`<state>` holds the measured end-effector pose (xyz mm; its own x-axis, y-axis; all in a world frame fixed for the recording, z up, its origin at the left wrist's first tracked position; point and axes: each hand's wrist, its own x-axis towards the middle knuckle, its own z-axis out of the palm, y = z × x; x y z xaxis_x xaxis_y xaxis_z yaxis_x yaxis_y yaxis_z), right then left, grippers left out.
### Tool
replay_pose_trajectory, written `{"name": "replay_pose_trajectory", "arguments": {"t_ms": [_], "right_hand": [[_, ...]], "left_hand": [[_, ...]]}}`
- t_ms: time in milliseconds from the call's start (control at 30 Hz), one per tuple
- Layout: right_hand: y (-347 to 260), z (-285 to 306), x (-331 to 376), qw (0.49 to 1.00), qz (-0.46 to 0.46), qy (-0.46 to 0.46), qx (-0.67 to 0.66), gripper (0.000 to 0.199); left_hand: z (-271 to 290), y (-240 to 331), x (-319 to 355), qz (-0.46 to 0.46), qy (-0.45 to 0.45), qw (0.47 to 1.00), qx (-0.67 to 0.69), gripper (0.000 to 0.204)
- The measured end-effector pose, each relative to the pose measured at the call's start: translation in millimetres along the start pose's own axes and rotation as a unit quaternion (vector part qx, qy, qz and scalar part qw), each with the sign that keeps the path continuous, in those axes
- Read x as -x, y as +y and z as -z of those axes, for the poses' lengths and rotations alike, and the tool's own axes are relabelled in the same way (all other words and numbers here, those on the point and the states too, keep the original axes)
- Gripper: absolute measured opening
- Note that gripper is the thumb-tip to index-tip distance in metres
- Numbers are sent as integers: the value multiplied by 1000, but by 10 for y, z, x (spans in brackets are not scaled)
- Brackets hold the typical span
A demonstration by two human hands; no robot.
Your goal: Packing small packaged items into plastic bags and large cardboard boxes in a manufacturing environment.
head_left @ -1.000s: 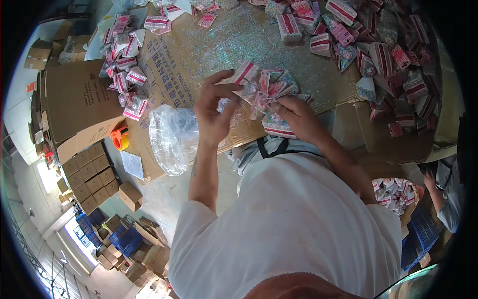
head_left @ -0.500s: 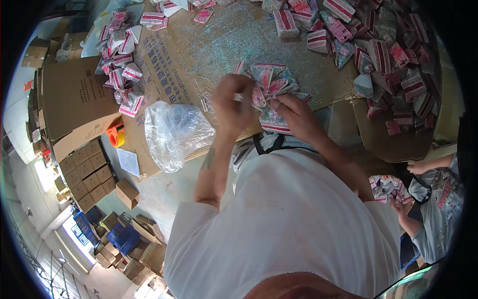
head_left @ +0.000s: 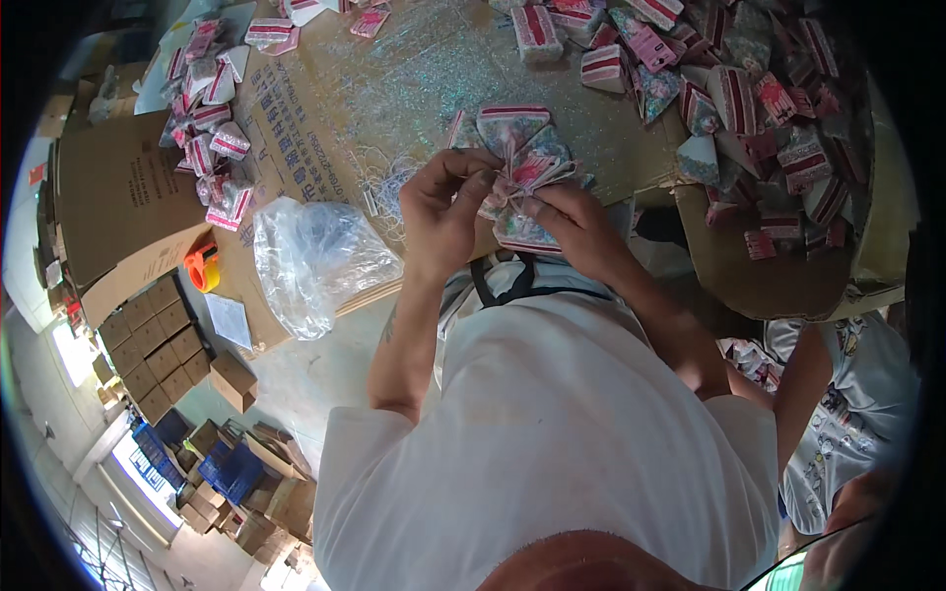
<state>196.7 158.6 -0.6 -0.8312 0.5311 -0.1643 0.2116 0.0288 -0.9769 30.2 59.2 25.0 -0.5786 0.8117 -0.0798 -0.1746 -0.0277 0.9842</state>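
Observation:
A bundle of several glittery packets [head_left: 530, 233] with pink and red stripes fans out in front of me, drawn together at its middle. My right hand [head_left: 579, 225] grips the gathered middle from the right, thumb and fingers pressed on it. At the left of that same spot, my left hand [head_left: 445, 205] is closed in a pinch, its fingertips against the bundle; whatever is between them is too small to make out. Thin pale loops like strings or rubber bands [head_left: 386, 187] lie on the cardboard beside my left hand.
Similar packets pile up at the right [head_left: 734, 103] and the left [head_left: 202, 128]. Glitter covers the cardboard sheet [head_left: 315, 108]. A clear plastic bag [head_left: 320, 266], an orange tape dispenser [head_left: 203, 268] and a paper sheet [head_left: 229, 320] lie left. Another person [head_left: 857, 394] is close at my right.
My left hand, blurred and raised before, has come in to pinch at the bundle's middle. My right hand keeps its grip. The other person has shifted at the lower right.

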Motion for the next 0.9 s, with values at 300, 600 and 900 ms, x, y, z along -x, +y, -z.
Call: {"name": "replay_pose_trajectory", "arguments": {"t_ms": [300, 600, 900], "right_hand": [[110, 236, 8, 998, -53, 42, 20, 25], [-383, 401, -213, 968, 107, 78, 211, 26], [-660, 386, -209, 921, 161, 74, 346, 18]], "left_hand": [[164, 239, -195, -190, 186, 964, -27, 4], [346, 542, -493, -409, 194, 837, -307, 12], [357, 424, -620, -279, 192, 897, -283, 7]]}}
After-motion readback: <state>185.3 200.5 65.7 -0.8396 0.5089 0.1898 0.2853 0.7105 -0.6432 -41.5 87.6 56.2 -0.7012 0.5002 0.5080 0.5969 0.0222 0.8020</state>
